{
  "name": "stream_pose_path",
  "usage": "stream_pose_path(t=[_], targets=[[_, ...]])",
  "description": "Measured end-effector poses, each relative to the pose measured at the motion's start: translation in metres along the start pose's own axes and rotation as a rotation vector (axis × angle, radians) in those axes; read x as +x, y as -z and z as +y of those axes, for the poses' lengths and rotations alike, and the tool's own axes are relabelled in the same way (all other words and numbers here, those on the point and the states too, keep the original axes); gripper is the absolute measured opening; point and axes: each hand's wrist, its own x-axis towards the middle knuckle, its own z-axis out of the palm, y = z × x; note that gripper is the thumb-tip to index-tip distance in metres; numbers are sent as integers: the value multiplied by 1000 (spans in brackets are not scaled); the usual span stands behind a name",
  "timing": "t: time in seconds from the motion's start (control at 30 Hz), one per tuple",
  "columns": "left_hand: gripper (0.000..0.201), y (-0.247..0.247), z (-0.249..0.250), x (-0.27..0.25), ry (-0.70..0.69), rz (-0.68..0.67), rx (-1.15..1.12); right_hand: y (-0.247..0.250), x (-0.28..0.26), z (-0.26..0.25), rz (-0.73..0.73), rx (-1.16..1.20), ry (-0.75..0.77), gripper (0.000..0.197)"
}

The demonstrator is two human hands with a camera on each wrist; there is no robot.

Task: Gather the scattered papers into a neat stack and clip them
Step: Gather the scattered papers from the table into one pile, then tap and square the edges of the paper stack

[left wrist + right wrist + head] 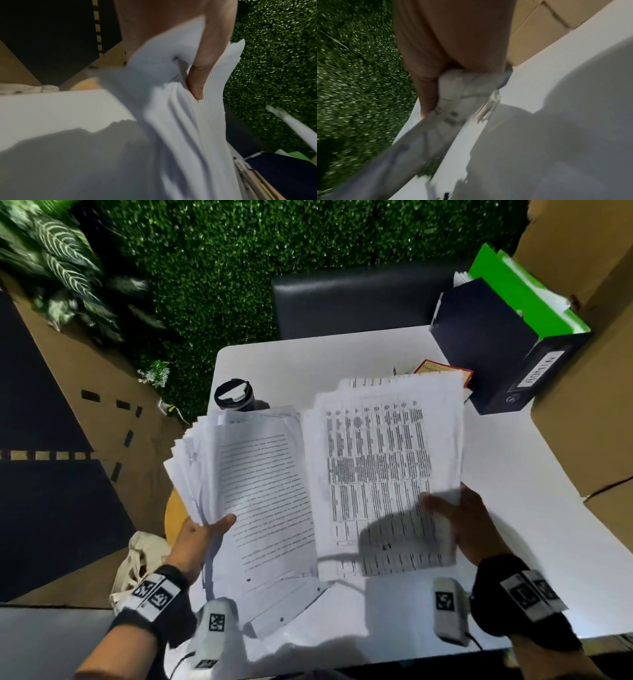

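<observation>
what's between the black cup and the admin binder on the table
In the head view, bare white table behind the papers' far edge, then a red-edged booklet beside the binder; cup stands left.

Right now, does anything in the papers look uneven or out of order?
Yes. The papers are split in two bundles, not one stack. The left hand holds a fanned bundle with its edges spread. The right hand holds the table-printed bundle. More sheets lie askew on the white table beneath.
</observation>
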Motion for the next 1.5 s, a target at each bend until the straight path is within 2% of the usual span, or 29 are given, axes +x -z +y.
stream_pose_path(t=[0.07, 0.1, 0.13, 0.23, 0.3, 0.33, 0.43, 0.5, 0.53, 0.6, 0.63, 0.67, 0.73, 0.77, 0.8, 0.83, 0.87, 0.9, 0.93, 1.0, 1.07, 1.2, 1.23, 1.37, 1.43, 1.5], targets=[[57, -7, -4, 9, 45, -54, -21, -16, 3, -6, -119, 18, -11, 11], [59, -15, 1, 7, 70, -103, -25, -24, 7, -2, -154, 18, -33, 6], [53, -24, 5, 5, 86, -156, -31, -33, 10, 0, -156, 29, -64, 9], [26, -53, 15, -2, 77, -261, 7, -50, 23, 23, -170, 96, -140, 32], [32, -67, 19, -8, 111, -244, 1, -55, 27, 33, -203, 116, -249, 68], [37, -73, 19, -10, 126, -242, -23, -54, 27, 36, -223, 116, -305, 78], [54, -87, 23, -16, 142, -267, -113, -43, 32, 46, -182, 165, -323, 88], [73, -96, 26, -21, 114, -297, -125, -36, 33, 38, -152, 112, -244, 79], [74, -102, 29, -24, 83, -304, -127, -33, 33, 32, -142, 95, -181, 67], [52, -113, 35, -28, -6, -258, -116, -26, 34, 24, -125, 93, -79, 45], [40, -118, 36, -27, -42, -227, -118, -22, 35, 19, -111, 97, -42, 42], [36, -121, 35, -25, -64, -192, -121, -18, 38, 16, -96, 104, -17, 42], [58, -129, 34, -24, -90, -150, -113, -9, 45, 18, -73, 90, 10, 44], [67, -134, 32, -25, -84, -153, -109, -6, 48, 21, -84, 75, 9, 39], [62, -139, 29, -26, -71, -171, -125, -2, 50, 25, -100, 60, 1, 28], [47, -144, 26, -28, -62, -178, -128, 2, 52, 28, -111, 52, -12, 23], [34, -149, 27, -34, -52, -172, -132, 6, 53, 30, -130, 49, -23, 28], [33, -152, 26, -37, -42, -164, -134, 11, 55, 33, -158, 50, -25, 33], [34, -154, 25, -39, -54, -166, -144, 16, 57, 31, -193, 55, -19, 35], [50, -150, 19, -36, -100, -148, -160, 23, 59, 20, -275, 70, -26, 40], [53, -144, 16, -31, -124, -119, -170, 27, 63, 9, -338, 97, -32, 56], [46, -138, 25, -31, -196, -92, -160, 26, 73, -6, -408, 113, -31, 53], [47, -138, 25, -31, -208, -75, -159, 22, 75, -8, -402, 117, -45, 54], [59, -146, 29, -31, -208, -95, -140, 0, 71, -11, -346, 175, -64, 88], [56, -151, 35, -33, -207, -100, -126, -7, 68, -16, -328, 198, -44, 85], [53, -149, 42, -35, -255, -78, -157, -6, 68, -21, -302, 217, -16, 66]])
